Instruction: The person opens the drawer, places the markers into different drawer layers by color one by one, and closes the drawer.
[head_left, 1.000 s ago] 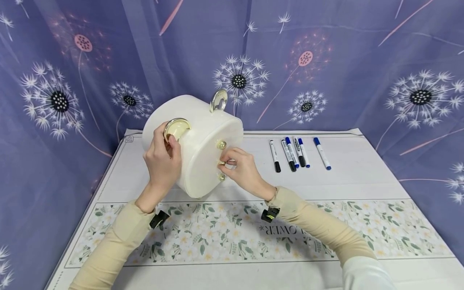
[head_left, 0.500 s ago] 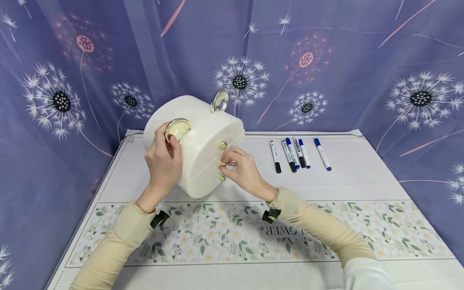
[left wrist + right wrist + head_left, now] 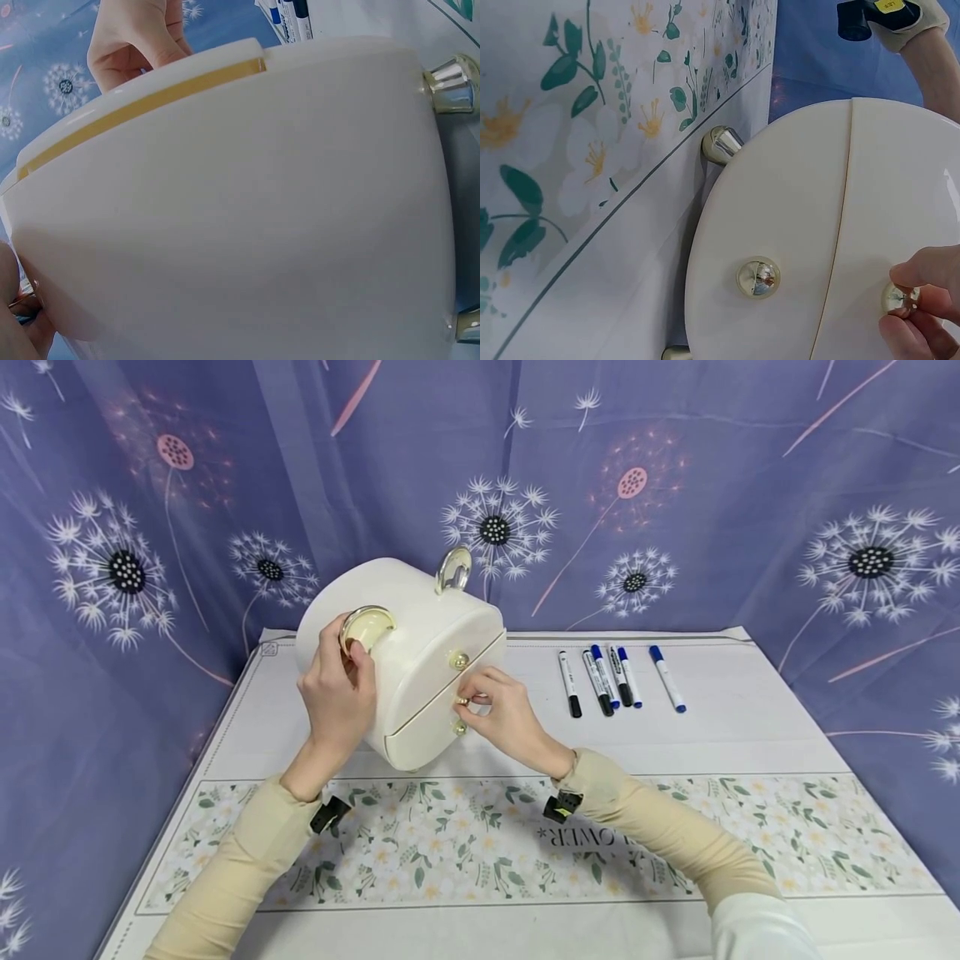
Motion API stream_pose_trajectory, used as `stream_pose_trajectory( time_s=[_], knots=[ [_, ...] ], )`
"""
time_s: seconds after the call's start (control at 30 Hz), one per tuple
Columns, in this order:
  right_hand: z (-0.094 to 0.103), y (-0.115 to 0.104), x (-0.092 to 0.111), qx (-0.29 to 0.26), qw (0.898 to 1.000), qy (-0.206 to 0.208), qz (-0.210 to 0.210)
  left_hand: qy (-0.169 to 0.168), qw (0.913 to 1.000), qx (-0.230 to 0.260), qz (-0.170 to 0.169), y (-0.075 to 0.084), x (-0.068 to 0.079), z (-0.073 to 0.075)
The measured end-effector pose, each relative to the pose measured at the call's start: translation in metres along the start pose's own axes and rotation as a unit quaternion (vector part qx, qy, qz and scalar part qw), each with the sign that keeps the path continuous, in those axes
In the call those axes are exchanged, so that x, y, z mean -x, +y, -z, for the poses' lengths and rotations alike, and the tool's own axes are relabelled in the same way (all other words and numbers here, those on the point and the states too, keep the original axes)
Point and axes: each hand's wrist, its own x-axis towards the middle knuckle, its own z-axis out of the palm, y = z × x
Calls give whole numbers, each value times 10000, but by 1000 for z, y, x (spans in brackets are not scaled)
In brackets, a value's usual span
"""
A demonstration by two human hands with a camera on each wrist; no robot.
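Observation:
A rounded white drawer box (image 3: 405,652) with gold-coloured trim sits at the left of the table. My left hand (image 3: 337,689) grips one of its two ear-shaped pieces (image 3: 367,625), thumb and fingers on the rim. At the front, my right hand (image 3: 498,710) pinches the middle gold knob (image 3: 900,298) between thumb and fingers. The middle drawer (image 3: 900,195) stands slightly forward; a gold strip (image 3: 150,105) shows behind its front in the left wrist view. Above and below the held knob are the upper knob (image 3: 460,660) and the lower knob (image 3: 758,277).
Several black and blue markers (image 3: 615,677) lie on the table right of the box. A floral band (image 3: 450,843) runs across the white table cover. Behind stands a purple curtain (image 3: 570,510) with dandelion prints. Small gold feet (image 3: 454,86) hold up the box.
The middle drawer has come slightly out with my right hand: a seam appeared below the upper panel and has widened into a dark line. My left hand keeps its grip.

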Motion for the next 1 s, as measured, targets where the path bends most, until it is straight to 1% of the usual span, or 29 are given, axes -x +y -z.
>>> stream_pose_trajectory(
  time_s=[0.43,1.0],
  knots=[
    [1,0,1,-7,10000,23,28,-10,10000,4,-9,-1,0,0],
    [3,-1,4,-32,10000,-18,-56,-31,10000,19,4,-1,0,0]
  ],
)
